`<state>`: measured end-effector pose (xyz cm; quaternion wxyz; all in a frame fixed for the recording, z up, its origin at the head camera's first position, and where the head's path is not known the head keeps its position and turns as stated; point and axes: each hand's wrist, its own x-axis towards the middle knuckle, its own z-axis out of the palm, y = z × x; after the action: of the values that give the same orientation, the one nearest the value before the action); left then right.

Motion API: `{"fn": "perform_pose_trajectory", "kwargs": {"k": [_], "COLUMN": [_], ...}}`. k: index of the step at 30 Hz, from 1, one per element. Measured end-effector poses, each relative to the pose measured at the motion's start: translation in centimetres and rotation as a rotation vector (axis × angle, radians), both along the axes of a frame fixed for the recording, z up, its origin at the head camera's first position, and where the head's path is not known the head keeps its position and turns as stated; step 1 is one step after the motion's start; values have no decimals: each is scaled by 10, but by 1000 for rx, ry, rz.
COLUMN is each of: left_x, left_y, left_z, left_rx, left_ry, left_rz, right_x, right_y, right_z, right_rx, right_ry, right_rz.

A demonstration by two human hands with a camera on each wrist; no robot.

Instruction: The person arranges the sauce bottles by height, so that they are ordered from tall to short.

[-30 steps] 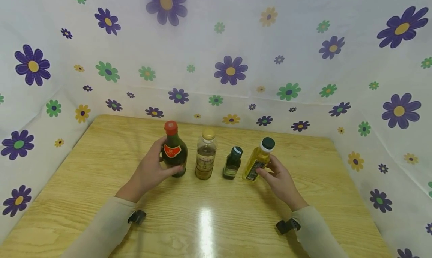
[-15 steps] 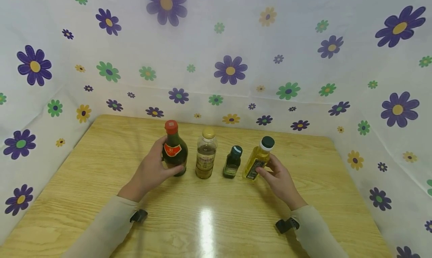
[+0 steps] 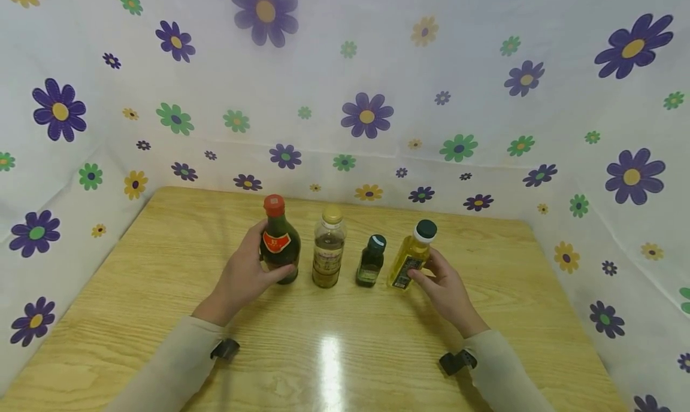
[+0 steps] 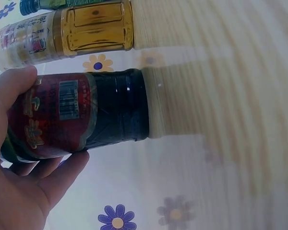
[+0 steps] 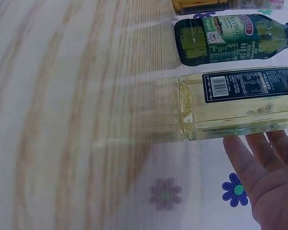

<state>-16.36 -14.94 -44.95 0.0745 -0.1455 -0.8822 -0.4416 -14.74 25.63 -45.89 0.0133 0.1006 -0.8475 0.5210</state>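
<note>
In the head view, my left hand [image 3: 248, 272] grips a dark bottle [image 3: 280, 244] with a red cap, thumb in front and fingers round its far left side. Its red label [image 4: 62, 110] and barcode show in the left wrist view. At the right, my right hand [image 3: 444, 289] holds a bottle of yellow oil [image 3: 408, 262] with a dark green cap and black label, thumb on the label. Both bottles stand upright on the table. Between them stand a clear gold-capped bottle [image 3: 327, 256] of amber liquid and a small green olive oil bottle [image 5: 225, 39].
The wooden table [image 3: 291, 352] carries a bright light reflection near its front. A white curtain [image 3: 312, 82] printed with flowers rises behind the table and along both sides. A dark strap [image 3: 458, 361] sits at each wrist.
The head view has shifted very slightly. Both hands keep hold of the same bottles, and all the bottles stay in place in the row.
</note>
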Motion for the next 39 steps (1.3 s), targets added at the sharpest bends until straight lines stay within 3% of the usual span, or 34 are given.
{"fn": "perform_pose_trajectory", "kwargs": {"k": [21,26,39], "left_x": [1,4,8], "left_y": [5,9,9], "left_z": [-3,1,10], "left_rx": [32,32,44], "left_ry": [19,0,53], "left_rz": [23,26,36], "right_x": [1,1,0], "right_y": [0,0,-1], "right_z": [-2,-2,-4], "right_rx": [8,-2,-14], "right_ry": [4,0,7], "right_rz": [-16,-13,-8]}}
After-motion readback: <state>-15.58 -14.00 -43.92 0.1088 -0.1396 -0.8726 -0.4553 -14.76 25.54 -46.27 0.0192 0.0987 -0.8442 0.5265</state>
